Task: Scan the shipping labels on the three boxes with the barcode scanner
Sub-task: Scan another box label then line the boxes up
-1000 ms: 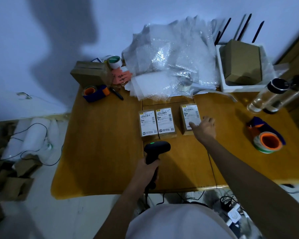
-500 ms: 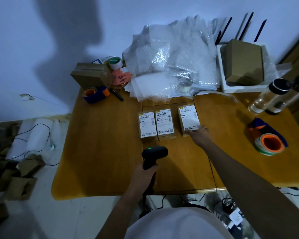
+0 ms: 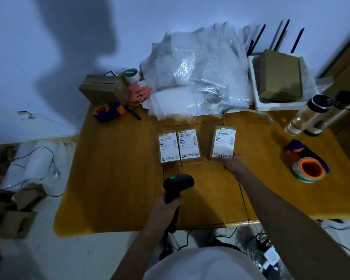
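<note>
At the far left of the wooden table (image 3: 113, 178) stands a cardboard carton (image 3: 101, 89), with an orange tape dispenser (image 3: 107, 112) just in front of it. Toward the middle, two labelled boxes lie flat and side by side, touching: the left box (image 3: 168, 147) and the middle box (image 3: 189, 146). Near the table's near edge, below these two, the left hand (image 3: 167, 207) is clenched around the handle of the black barcode scanner (image 3: 177, 184). The scanner head points toward the boxes, and a green light shows on its top. Bubble wrap (image 3: 196, 75) is heaped along the far edge. The right box (image 3: 223, 143) lies apart from the pair, to their right. The right hand (image 3: 235, 163) rests at its near right corner, touching it; whether the fingers grip the box cannot be told. Further right lie a tape roll (image 3: 309, 169) and two clear bottles (image 3: 311, 116).
</note>
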A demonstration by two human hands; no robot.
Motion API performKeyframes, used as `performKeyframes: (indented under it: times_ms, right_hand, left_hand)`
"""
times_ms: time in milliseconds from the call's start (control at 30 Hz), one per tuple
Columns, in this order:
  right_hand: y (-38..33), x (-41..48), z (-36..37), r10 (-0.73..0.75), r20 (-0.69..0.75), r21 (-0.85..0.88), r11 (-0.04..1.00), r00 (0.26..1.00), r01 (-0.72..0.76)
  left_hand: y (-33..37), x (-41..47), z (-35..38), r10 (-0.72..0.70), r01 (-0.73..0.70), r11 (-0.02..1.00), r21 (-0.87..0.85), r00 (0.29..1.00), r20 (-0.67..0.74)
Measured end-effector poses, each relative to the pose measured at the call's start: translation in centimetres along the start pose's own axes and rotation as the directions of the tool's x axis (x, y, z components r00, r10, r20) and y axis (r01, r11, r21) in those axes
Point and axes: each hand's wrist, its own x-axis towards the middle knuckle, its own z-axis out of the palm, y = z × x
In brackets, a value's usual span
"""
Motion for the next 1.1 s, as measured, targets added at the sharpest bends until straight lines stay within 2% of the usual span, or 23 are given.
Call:
performKeyframes:
  times_ms: [167,267,400,567,733,1100]
  right_hand:
    - [2.7,1.8,0.6,0.018,0.058,0.132,0.991,0.998,-0.025]
    - [1.9,-1.5,0.4,0.06,0.076,0.235,0.969,0.995,-0.077]
    - [3.2,-5.5,0.6,0.061,0.22,0.291,0.948,0.974,-0.125]
    - [5.0,-7.2,0.9,0.009,0.322,0.272,0.957,0.947,-0.102]
    - [5.9,-8.6,1.9,0.012,0.354,0.303,0.945,0.935,-0.126]
    - [4.8,-11.4,5.5,-0.049,0.434,0.146,0.989,0.899,-0.017]
  left_hand:
    - [-0.1,-0.2,-0.3,0.011,-0.011,1.0,-0.021,1.0,-0.008]
    - [0.0,-0.3,-0.5,0.019,-0.019,0.997,-0.071,1.0,-0.006]
    - [0.2,-0.5,-0.7,0.021,-0.021,0.996,-0.089,1.0,0.002]
    - [0.5,-0.4,-1.0,0.026,-0.024,0.994,-0.104,1.0,0.014]
    - [0.7,-0.1,-1.4,0.02,-0.022,0.993,-0.113,1.0,-0.016]
    - [1.5,-0.9,-2.7,0.069,-0.074,0.974,-0.214,0.997,-0.031]
